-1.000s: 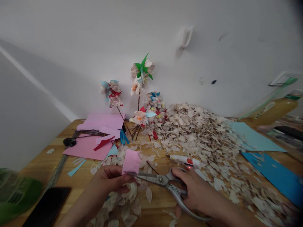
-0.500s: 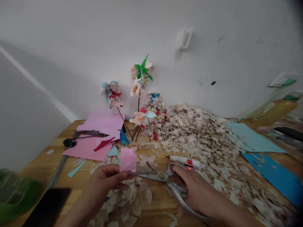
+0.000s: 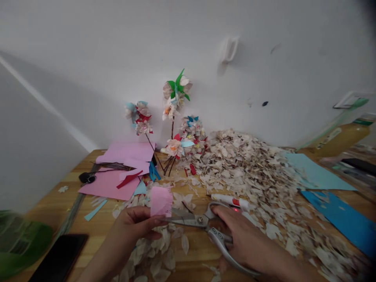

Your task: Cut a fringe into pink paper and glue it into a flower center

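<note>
Between the thumb and fingers of my left hand point(image 3: 138, 225) is a small piece of pink paper point(image 3: 160, 200), its right edge cut into a fringe. My right hand point(image 3: 239, 237) grips the handles of a pair of silver scissors point(image 3: 201, 221). The blades point left and sit slightly apart at the paper's lower right edge. Below the hands lie loose pale petals point(image 3: 158, 254) on the wooden table. Just beyond the scissors rests a white glue tube point(image 3: 230, 200) with a red mark.
Handmade flowers on twigs point(image 3: 173, 129) lean at the wall. A large heap of dried petals point(image 3: 243, 164) spreads rightward. Pink sheets point(image 3: 111, 186) lie left; light blue point(image 3: 317, 170) and blue sheets point(image 3: 337, 215) right. A black phone point(image 3: 60, 256) is at front left.
The pink paper and my left hand have shifted slightly right and down. The scissor blades have opened a little at the fringed edge.
</note>
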Demonstrator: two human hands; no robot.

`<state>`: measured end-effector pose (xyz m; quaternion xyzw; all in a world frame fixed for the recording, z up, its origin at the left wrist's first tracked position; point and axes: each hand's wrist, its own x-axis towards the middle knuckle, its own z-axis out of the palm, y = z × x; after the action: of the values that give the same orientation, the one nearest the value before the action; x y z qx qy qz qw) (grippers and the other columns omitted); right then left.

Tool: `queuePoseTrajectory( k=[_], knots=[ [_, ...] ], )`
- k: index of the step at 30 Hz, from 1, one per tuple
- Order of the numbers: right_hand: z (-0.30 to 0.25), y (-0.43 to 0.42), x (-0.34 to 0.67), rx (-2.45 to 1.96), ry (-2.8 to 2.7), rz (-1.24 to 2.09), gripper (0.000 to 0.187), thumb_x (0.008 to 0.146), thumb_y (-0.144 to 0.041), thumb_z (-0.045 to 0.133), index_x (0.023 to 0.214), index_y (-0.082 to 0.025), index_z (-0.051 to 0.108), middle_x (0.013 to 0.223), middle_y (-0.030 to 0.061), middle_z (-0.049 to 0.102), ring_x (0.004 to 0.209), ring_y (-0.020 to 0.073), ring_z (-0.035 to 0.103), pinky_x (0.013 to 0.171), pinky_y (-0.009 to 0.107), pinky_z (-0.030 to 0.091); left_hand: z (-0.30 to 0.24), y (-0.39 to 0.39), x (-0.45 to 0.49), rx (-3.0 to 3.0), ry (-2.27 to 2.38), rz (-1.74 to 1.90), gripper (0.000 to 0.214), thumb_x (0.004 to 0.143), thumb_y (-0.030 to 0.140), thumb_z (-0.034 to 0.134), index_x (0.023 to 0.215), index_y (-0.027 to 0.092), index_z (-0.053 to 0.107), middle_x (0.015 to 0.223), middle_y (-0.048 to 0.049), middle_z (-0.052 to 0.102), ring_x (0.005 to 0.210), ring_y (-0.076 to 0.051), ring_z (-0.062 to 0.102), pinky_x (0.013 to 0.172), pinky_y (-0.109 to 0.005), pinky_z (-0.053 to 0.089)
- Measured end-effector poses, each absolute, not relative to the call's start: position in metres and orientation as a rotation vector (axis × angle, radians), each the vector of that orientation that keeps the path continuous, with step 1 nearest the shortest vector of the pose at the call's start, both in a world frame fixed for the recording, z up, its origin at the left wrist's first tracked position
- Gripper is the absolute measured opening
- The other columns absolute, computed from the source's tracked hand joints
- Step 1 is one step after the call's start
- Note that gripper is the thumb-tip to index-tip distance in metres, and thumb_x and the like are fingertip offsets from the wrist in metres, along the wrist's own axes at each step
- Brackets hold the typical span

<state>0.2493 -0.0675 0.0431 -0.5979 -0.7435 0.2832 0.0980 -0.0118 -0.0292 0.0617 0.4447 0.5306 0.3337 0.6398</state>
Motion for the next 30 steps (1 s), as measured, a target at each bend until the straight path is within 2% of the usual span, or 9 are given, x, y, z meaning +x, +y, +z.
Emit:
queuePoseTrajectory(
  k=[4, 11, 20, 26, 30],
  knots=[
    [0.045, -0.067, 0.248, -1.769, -2.195, 0.861, 0.069, 0.051, -0.050, 0.076, 0.108, -0.021, 0.049, 0.110, 0.0083, 0.056, 0.100, 0.0284, 0.050, 0.084, 0.034, 0.039, 0.061, -0.030, -0.011, 1.031, 1.215, 0.750, 0.014, 0.056, 0.035, 0.078, 0.062, 0.023, 0.073, 0.067, -0.0008, 0.071, 0.057, -0.012, 0.059, 0.053, -0.017, 0.050],
    [0.047, -0.067, 0.247, -1.793, -2.213, 0.902, 0.071, 0.049, -0.048, 0.077, 0.109, -0.020, 0.051, 0.115, 0.0097, 0.055, 0.102, 0.0299, 0.050, 0.086, 0.036, 0.038, 0.058, -0.031, -0.011, 1.065, 1.191, 0.712, 0.018, 0.056, 0.035, 0.078, 0.067, 0.021, 0.074, 0.070, -0.0023, 0.072, 0.064, -0.015, 0.061, 0.055, -0.018, 0.050],
    [0.041, -0.069, 0.249, -1.757, -2.216, 0.873, 0.065, 0.056, -0.048, 0.072, 0.111, -0.021, 0.050, 0.115, 0.0091, 0.055, 0.104, 0.0296, 0.049, 0.086, 0.036, 0.038, 0.053, -0.030, -0.013, 1.105, 1.198, 0.742, 0.021, 0.057, 0.039, 0.077, 0.068, 0.022, 0.074, 0.069, -0.0018, 0.071, 0.062, -0.014, 0.060, 0.054, -0.018, 0.050],
    [0.037, -0.068, 0.248, -1.739, -2.211, 0.846, 0.071, 0.052, -0.049, 0.076, 0.112, -0.021, 0.049, 0.113, 0.0083, 0.056, 0.102, 0.0281, 0.050, 0.085, 0.034, 0.039, 0.049, -0.029, -0.011, 1.203, 1.223, 0.816, 0.026, 0.059, 0.044, 0.075, 0.074, 0.023, 0.075, 0.072, -0.0026, 0.071, 0.065, -0.016, 0.060, 0.059, -0.022, 0.053],
    [0.032, -0.067, 0.249, -1.736, -2.202, 0.763, 0.072, 0.050, -0.047, 0.078, 0.111, -0.021, 0.048, 0.114, 0.0086, 0.055, 0.100, 0.0277, 0.051, 0.083, 0.034, 0.039, 0.050, -0.029, -0.010, 1.193, 1.216, 0.791, 0.025, 0.057, 0.042, 0.075, 0.073, 0.023, 0.075, 0.070, -0.0026, 0.071, 0.062, -0.016, 0.060, 0.056, -0.021, 0.052]
  ],
)
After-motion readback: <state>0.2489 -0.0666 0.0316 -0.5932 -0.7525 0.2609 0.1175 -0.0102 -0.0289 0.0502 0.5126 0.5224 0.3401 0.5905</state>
